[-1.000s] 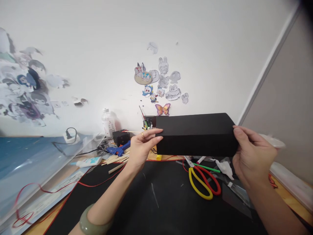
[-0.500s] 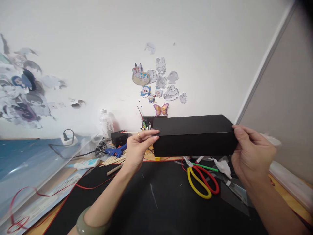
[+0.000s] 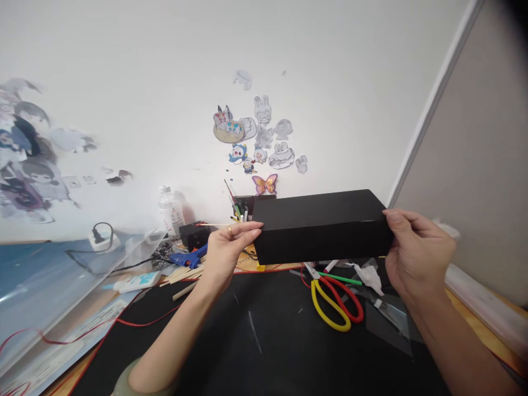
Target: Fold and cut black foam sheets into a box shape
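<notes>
A long black box (image 3: 322, 242) is held up in the air between my two hands, its top and front faces toward me. My left hand (image 3: 229, 250) pinches the box's left end with thumb and fingers, a ring on one finger. Gripping the right end is my right hand (image 3: 421, 253), with the thumb on the near corner and the other fingers partly hidden behind. Below the box, scissors (image 3: 336, 302) with one yellow and one red handle lie on the black mat (image 3: 198, 352). The inside of the box cannot be seen.
Left of the mat are a glue bottle (image 3: 138, 282), a blue glue gun (image 3: 190, 257), wooden sticks (image 3: 181, 273), a red ribbon (image 3: 144, 323) and a clear bottle (image 3: 171, 212). Crumpled tissue (image 3: 369, 278) and clear plastic scraps (image 3: 390, 327) lie right. Stickers cover parts of the wall.
The whole scene has shifted slightly left as the camera turned. Both hands keep their hold on the black box, which is tilted a little more, its right end higher.
</notes>
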The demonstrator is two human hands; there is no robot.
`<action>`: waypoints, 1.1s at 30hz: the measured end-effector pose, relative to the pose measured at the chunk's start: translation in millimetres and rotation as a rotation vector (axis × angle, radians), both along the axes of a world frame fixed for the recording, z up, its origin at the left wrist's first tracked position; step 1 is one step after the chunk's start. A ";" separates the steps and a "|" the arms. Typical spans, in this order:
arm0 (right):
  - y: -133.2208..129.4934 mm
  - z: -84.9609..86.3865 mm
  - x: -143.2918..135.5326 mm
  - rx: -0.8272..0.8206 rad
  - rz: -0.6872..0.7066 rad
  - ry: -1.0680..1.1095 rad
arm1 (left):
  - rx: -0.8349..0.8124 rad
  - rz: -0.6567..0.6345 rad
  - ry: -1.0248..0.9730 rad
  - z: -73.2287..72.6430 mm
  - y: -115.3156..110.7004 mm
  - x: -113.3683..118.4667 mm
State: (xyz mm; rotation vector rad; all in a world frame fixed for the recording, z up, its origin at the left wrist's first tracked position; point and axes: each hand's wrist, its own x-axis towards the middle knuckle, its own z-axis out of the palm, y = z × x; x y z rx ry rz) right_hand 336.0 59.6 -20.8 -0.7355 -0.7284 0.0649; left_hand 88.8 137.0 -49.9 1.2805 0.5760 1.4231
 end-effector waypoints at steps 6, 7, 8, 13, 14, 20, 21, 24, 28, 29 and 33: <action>-1.0 0.9 4.8 -0.021 -0.018 -0.050 | -0.006 -0.012 0.060 -2.7 -0.3 0.7; -1.2 1.2 5.6 -0.022 -0.027 -0.061 | -0.010 -0.017 0.076 -3.1 0.2 0.7; -1.5 1.5 6.4 -0.025 -0.037 -0.074 | -0.016 -0.025 0.098 -3.3 0.8 0.6; -8.7 5.5 5.8 -0.094 -0.124 -0.191 | -0.045 -0.122 0.340 -0.6 6.7 -5.4; -11.3 6.8 3.6 -0.120 -0.147 -0.228 | -0.041 -0.136 0.401 0.8 7.6 -7.5; -31.1 16.0 -22.6 -0.358 -0.163 -0.546 | 0.207 0.031 0.661 12.2 -11.5 -7.6; -34.7 17.3 -27.5 -0.406 -0.147 -0.640 | 0.293 0.045 0.719 13.1 -19.0 -3.9; -46.2 21.3 -40.7 -0.494 -0.078 -0.910 | 0.419 -0.068 0.799 8.9 -41.7 11.5; -61.3 27.3 -54.4 -0.462 0.026 -1.115 | 0.391 -0.190 0.697 -12.1 -60.3 31.3; -64.1 28.7 -56.9 -0.446 0.044 -1.154 | 0.363 -0.210 0.671 -18.0 -63.1 35.0; -68.4 30.4 -62.6 -0.410 0.105 -1.249 | 0.273 -0.255 0.571 -35.6 -71.8 45.2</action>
